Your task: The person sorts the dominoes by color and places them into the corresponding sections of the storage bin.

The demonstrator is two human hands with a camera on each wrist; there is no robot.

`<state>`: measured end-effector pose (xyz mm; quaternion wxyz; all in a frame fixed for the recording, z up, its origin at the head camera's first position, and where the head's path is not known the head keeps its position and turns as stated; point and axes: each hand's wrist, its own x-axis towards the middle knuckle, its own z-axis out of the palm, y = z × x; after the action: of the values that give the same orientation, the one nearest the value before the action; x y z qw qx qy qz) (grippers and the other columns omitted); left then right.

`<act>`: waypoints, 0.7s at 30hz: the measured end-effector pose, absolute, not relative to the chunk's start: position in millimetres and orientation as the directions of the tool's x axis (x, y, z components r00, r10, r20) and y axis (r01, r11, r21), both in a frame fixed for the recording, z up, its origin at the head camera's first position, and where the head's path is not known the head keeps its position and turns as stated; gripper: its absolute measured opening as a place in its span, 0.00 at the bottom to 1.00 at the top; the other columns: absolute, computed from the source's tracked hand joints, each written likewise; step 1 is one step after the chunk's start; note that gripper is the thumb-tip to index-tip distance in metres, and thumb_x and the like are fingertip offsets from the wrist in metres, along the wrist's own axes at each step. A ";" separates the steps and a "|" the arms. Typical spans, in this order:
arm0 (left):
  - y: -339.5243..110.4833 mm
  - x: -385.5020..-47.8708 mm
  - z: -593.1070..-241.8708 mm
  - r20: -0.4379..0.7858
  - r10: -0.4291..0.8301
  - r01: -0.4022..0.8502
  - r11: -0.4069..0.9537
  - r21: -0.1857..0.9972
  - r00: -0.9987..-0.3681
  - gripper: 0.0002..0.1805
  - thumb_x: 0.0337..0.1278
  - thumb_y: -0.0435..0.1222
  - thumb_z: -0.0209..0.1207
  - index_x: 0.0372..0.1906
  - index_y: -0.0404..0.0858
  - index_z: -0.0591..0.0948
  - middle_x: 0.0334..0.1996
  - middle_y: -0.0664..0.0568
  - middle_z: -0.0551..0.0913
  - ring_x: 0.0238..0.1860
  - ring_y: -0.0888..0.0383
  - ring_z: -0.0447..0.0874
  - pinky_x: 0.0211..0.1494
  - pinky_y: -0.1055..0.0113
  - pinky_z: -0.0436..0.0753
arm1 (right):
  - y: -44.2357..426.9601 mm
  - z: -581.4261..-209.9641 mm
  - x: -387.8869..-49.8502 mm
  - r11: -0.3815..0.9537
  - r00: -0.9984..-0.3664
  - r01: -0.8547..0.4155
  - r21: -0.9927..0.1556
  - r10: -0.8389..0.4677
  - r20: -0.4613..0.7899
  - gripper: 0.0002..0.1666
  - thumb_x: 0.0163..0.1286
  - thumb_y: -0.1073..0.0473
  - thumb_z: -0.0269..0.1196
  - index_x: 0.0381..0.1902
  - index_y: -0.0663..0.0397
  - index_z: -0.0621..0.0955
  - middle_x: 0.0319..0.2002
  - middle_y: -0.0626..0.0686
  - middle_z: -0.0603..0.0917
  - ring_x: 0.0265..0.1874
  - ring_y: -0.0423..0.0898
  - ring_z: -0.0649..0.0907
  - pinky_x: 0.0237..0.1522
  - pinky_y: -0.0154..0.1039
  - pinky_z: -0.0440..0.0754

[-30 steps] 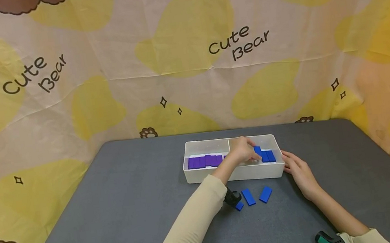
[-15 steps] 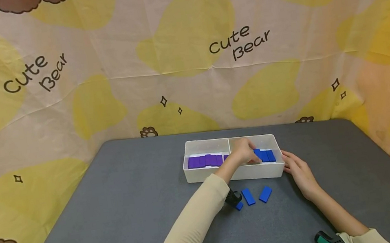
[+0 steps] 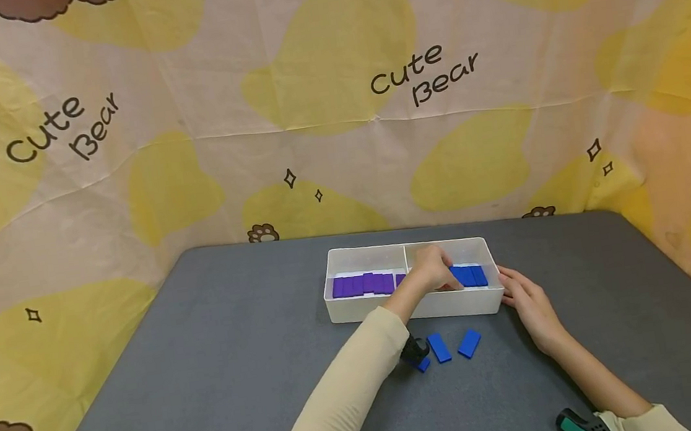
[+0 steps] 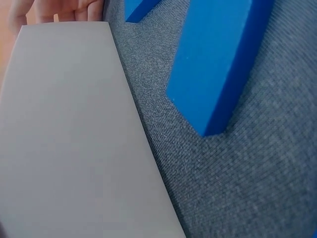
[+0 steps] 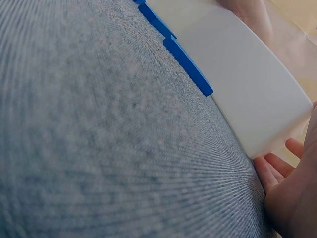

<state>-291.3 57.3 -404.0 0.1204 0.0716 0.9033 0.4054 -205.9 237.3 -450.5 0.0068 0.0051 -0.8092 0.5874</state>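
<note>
A white two-compartment box stands on the table, its long side towards me. My left hand reaches into the right compartment and pinches a flat blue block lengthwise between thumb and fingers. That block lies beside other blue blocks in a row, and the hand covers part of it. My right hand rests its fairly straight fingers against the box's right end, also seen in the right wrist view, where the hand touches the lower corner.
Purple blocks lie in a row in the left compartment, with a bit of purple showing past the divider. In front of the box lie loose blue blocks, one partly behind the left wrist camera. A printed cloth hangs behind the grey table.
The blue block under my left hand has come down from a raised position to lie level with its neighbours. My left hand has moved slightly with it; the right hand stays at the box's end.
</note>
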 end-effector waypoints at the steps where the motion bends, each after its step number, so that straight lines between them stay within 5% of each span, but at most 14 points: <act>1: 57.5 -291.3 -403.9 -0.163 0.225 0.027 0.660 0.751 -0.961 0.22 0.45 0.28 0.81 0.48 0.30 0.86 0.36 0.47 0.82 0.25 0.60 0.77 0.31 0.71 0.84 | 237.3 -450.3 -205.9 0.311 -1.000 -0.015 -0.950 -0.002 0.015 0.36 0.89 0.48 0.40 0.81 0.69 0.61 0.78 0.72 0.65 0.45 0.18 0.75 0.50 0.16 0.74; 21: 59.0 -289.8 -397.7 -0.194 0.225 0.002 0.658 0.753 -0.955 0.27 0.46 0.27 0.81 0.54 0.30 0.85 0.39 0.46 0.82 0.23 0.61 0.75 0.30 0.73 0.83 | 237.3 -448.2 -205.5 0.327 -1.000 0.001 -0.945 0.009 0.002 0.36 0.89 0.47 0.40 0.81 0.69 0.61 0.77 0.72 0.65 0.44 0.17 0.75 0.49 0.15 0.74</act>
<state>-289.8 59.0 -397.7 0.1365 0.0631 0.9003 0.4084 -205.5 237.3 -448.2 0.0033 -0.0029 -0.8145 0.5801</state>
